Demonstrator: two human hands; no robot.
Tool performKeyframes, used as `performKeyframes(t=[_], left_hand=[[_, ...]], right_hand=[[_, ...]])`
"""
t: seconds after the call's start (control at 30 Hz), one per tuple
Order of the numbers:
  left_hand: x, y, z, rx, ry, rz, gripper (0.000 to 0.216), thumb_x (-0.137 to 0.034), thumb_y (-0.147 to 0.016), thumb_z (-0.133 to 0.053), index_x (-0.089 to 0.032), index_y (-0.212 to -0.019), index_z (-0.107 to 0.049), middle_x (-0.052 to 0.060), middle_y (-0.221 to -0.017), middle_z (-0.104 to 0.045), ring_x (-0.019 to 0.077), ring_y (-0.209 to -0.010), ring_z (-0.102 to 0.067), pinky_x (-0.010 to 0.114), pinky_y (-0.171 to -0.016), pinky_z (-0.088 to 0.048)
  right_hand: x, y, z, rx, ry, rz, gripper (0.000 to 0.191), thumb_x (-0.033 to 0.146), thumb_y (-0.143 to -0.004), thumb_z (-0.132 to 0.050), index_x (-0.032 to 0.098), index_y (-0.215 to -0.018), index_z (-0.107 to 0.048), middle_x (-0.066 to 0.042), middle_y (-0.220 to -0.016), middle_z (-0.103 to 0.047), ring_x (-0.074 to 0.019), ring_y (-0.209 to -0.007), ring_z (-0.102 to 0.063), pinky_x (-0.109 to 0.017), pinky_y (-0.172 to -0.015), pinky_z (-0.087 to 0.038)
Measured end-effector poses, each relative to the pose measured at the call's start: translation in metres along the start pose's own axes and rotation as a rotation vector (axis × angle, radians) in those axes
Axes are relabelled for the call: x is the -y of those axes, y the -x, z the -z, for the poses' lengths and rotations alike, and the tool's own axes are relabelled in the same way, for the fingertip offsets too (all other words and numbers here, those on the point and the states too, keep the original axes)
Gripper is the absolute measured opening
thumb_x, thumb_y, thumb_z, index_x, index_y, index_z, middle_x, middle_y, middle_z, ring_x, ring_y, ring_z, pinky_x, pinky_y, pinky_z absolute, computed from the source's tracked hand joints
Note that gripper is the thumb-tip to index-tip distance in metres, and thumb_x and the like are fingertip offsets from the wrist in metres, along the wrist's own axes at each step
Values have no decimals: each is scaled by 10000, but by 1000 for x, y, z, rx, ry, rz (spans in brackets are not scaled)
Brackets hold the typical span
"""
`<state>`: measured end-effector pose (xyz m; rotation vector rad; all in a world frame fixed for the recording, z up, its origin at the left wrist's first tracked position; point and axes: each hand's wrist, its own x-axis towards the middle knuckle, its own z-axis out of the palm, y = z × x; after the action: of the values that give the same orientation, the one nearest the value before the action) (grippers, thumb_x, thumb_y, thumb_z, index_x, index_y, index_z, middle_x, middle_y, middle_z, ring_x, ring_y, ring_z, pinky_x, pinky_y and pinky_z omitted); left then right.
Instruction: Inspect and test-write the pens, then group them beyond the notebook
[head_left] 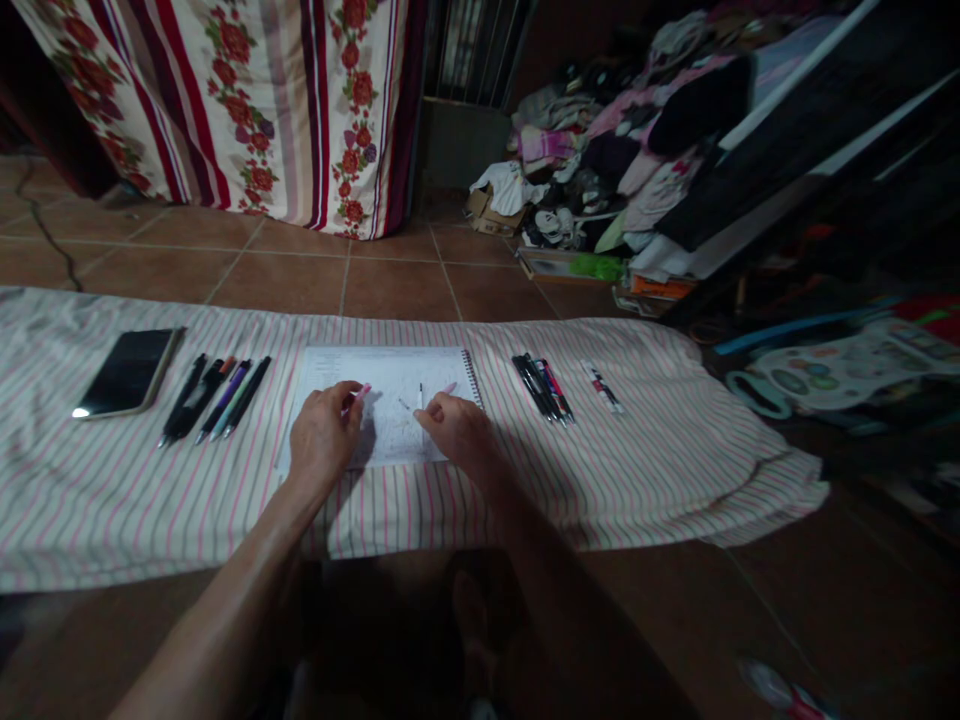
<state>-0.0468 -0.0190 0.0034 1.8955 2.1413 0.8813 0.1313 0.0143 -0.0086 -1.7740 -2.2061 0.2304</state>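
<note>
A spiral notebook (390,362) lies open under both hands, its coil on the right edge. My left hand (324,428) is closed over the left part of the page, pinching a small pink pen part (365,392) between thumb and fingers. On the right part of the page, my right hand (456,425) is closed with its fingertips together; what they hold is too small to make out. Just beside those fingertips is a thin white piece with a dark tip (421,395). A pinkish piece (450,387) shows behind the knuckles, and small dark bits (405,405) lie near the fingertips.
Several pens (214,400) and a tablet or large phone (127,372) lie to the left on a striped cloth (660,450). More pens (543,390) and a lone white-and-dark pen (602,388) lie to the right. Clothes (600,150) are heaped beyond, beside a floral curtain (255,110).
</note>
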Motion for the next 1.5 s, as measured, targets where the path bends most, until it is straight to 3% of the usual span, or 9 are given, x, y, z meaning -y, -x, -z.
performKeyframes(t=[0.23,0.57,0.8,0.93,1.13,1.37,1.5], left_hand=[[4,0,-11,57,-146,-88,251,-305,-855,-446,-200,-950,-653,72,-867,-670,240,-852,-555,319,-727,-440],[-2,4,-19,94,-188,-81,271,-243,-856,-416,-219,-934,-674,80,-914,-643,249,-899,-520,318,-694,-442],[-11,7,-20,79,-252,-77,314,-281,-888,-370,-203,-943,-669,98,-938,-622,270,-924,-506,325,-631,-434],[-15,11,-20,73,-310,-142,304,-266,-893,-358,-193,-1040,-614,104,-956,-618,273,-939,-497,320,-620,-432],[-23,20,-15,24,-320,-220,276,-202,-884,-362,-179,-1040,-588,111,-1057,-590,258,-959,-489,313,-649,-445],[-25,28,-20,122,-220,-249,239,-235,-876,-405,-198,-993,-610,80,-959,-612,232,-907,-531,314,-697,-446],[-25,28,-25,160,-200,-247,245,-268,-881,-406,-198,-965,-625,84,-973,-614,230,-927,-534,315,-731,-445]], right_hand=[[1,2,-2,31,64,-16,178,365,-780,-587,195,-748,-631,-55,-771,-693,-187,-757,-624,-268,-654,-392],[-1,1,-11,7,42,3,138,196,-783,-532,144,-754,-657,-102,-771,-694,-197,-765,-623,-279,-698,-413],[-3,2,-15,41,16,41,206,345,-790,-602,143,-789,-642,-112,-787,-685,-210,-794,-619,-289,-704,-423],[-1,3,-13,34,47,31,144,253,-795,-567,129,-804,-640,-135,-810,-677,-226,-811,-611,-309,-716,-426],[0,1,-14,-21,38,14,140,173,-747,-530,111,-786,-650,-144,-793,-671,-235,-799,-603,-317,-720,-430],[-9,-7,-3,-125,-169,-20,138,171,-715,-543,160,-611,-632,-61,-656,-679,-164,-688,-627,-253,-716,-440],[-11,-11,8,17,-513,-205,133,227,-720,-556,187,-605,-609,13,-484,-614,-120,-493,-601,-213,-557,-463]])
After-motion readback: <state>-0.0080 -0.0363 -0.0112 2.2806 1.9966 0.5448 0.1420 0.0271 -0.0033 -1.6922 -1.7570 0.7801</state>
